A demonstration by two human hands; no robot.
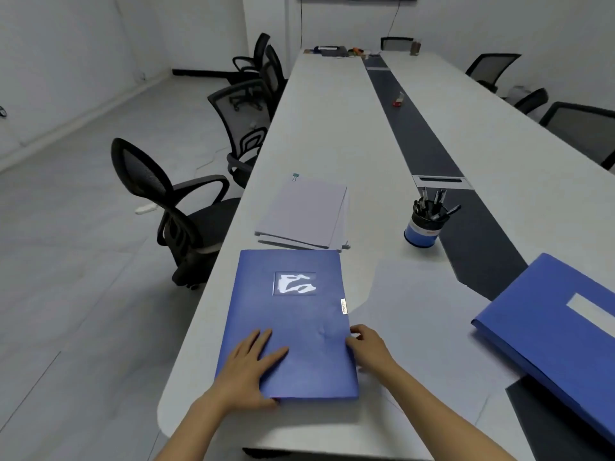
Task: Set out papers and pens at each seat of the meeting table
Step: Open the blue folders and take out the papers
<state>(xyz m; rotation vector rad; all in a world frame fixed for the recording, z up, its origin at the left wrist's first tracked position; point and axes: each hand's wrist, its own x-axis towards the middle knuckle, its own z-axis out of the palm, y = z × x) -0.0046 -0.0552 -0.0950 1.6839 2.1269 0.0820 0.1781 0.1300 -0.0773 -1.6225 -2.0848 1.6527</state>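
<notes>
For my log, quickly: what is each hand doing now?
Left hand: open, flat on the blue folder.
Right hand: gripping the folder's right edge.

Two bare forearms reach forward from the bottom of the view, drawing closer together toward the hands. The left hand (248, 367) lies palm down on the near left corner of a blue folder (293, 314), with its fingers (263, 344) straight and slightly spread on the cover and its thumb along the near edge. The right hand (367, 347) sits level with it at the folder's right edge, knuckles up, with its fingers curled round that edge and its thumb touching the cover.
</notes>
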